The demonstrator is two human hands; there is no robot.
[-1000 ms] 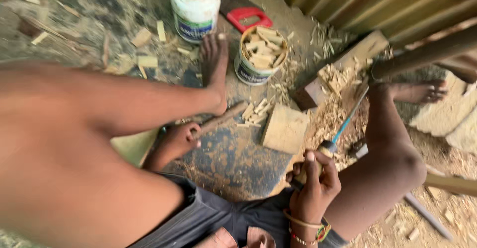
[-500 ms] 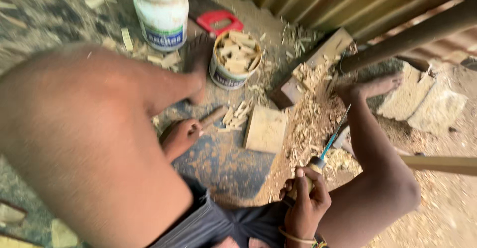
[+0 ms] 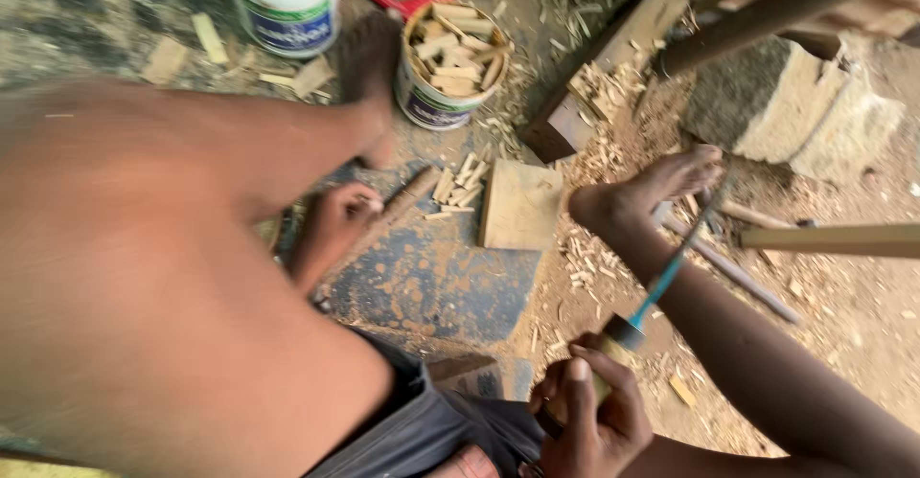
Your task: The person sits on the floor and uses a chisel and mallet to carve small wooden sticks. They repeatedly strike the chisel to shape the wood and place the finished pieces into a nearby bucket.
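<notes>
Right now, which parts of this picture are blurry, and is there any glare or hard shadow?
Head view: motion blur smears the knee and left hand; the right hand and its blue tool are soft; the tub of wood pieces reads a little clearer. Light is even daylight, no glare, no hard shadows.

place: pretty much a rough outdoor woodworking spot, work done right on the ground
floor: bare dirt covered in wood shavings (image 3: 613, 104)
stock: tub of cut wooden pegs (image 3: 452, 64), loose wooden block (image 3: 522, 205), timber offcuts
surroundings: rough stone block (image 3: 795, 104), white plastic bucket (image 3: 285, 4)
</notes>
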